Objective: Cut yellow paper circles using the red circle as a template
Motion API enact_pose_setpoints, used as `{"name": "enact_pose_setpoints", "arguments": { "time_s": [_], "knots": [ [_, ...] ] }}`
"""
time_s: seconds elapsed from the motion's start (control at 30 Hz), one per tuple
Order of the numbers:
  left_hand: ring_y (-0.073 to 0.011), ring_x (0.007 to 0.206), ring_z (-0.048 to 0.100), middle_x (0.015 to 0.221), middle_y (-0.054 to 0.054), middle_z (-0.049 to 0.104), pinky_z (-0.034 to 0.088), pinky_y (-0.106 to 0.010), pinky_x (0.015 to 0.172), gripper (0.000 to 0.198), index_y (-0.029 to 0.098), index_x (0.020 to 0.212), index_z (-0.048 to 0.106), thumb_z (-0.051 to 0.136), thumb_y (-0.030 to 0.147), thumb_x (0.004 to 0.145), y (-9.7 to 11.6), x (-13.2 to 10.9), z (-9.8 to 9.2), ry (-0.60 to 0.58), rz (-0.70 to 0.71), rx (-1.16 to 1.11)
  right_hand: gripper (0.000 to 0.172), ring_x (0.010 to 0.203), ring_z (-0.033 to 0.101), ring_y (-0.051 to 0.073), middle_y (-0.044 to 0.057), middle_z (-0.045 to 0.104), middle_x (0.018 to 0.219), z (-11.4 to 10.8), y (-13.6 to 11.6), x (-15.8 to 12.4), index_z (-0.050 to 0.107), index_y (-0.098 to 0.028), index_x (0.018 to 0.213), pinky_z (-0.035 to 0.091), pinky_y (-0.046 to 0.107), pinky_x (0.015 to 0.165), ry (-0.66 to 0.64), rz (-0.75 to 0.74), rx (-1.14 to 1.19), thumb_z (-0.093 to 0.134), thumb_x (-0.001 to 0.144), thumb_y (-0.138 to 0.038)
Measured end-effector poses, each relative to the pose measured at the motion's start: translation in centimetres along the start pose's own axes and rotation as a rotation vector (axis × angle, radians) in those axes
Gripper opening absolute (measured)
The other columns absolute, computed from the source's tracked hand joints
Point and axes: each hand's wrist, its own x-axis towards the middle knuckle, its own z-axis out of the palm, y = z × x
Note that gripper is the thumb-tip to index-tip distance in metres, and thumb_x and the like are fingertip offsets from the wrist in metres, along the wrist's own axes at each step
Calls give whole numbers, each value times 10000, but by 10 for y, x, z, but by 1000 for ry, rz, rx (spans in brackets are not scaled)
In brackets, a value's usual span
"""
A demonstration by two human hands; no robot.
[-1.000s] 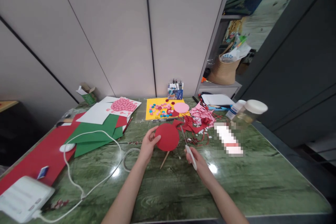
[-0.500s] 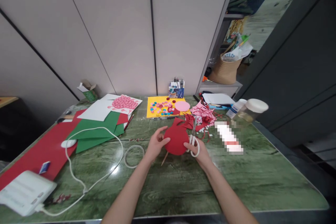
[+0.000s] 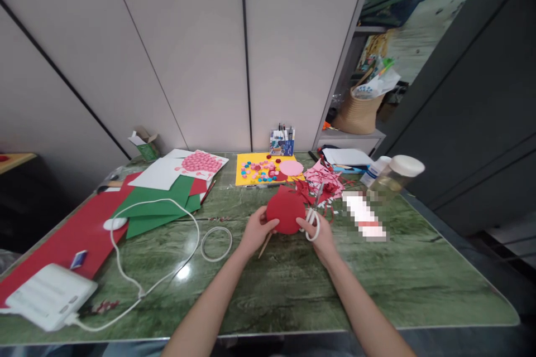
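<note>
A round piece of red paper (image 3: 286, 211) is held up between my two hands above the green table. My left hand (image 3: 259, 230) pinches its left edge, thumb on the front. At the right edge, my right hand (image 3: 321, 234) grips the paper with thumb and fingers. White-handled scissors (image 3: 312, 225) hang on that same hand, blades pointing up and away. Beneath the paper by my left hand, a thin wooden stick (image 3: 264, 245) shows in part. Just beyond lie red and pink paper scraps (image 3: 322, 179).
A yellow sheet (image 3: 243, 178) with small pom-pom-like balls and a pink paper circle (image 3: 291, 168) lies behind. Green paper (image 3: 161, 203), a white cable (image 3: 167, 275) and a white power strip (image 3: 50, 295) are at left. A lidded jar (image 3: 397, 175) stands at right.
My hands and the red paper circle have shifted slightly up and right in view. The left fingers are drawn in closer against the paper. The scissors now lean further right.
</note>
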Motion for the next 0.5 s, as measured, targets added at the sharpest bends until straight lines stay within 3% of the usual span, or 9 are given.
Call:
{"name": "enact_pose_setpoints", "arguments": {
  "time_s": [0.13,0.33,0.5],
  "knots": [
    [-186,725,609,877,-75,655,479,-252,546,323,136,955,567,648,308,694,0,0,-1,15,36,28,357,563,524,155,1,608,646,1,-1,-2,603,-175,798,425,276,560,0,-6,-10,747,596,-432],
    [-191,846,598,919,-70,655,467,-283,750,262,147,933,577,630,287,718,1,-1,1,79,136,50,355,612,584,200,36,658,661,9,-7,-13,634,-172,848,464,319,600,-31,-23,-15,709,637,-448],
    [-198,907,576,997,-64,629,442,-288,810,361,161,1013,541,664,244,685,3,-3,9,124,184,68,387,766,627,228,71,698,905,17,-18,-24,624,-190,997,482,361,732,-57,-88,-8,692,677,-397]
  ]
}}
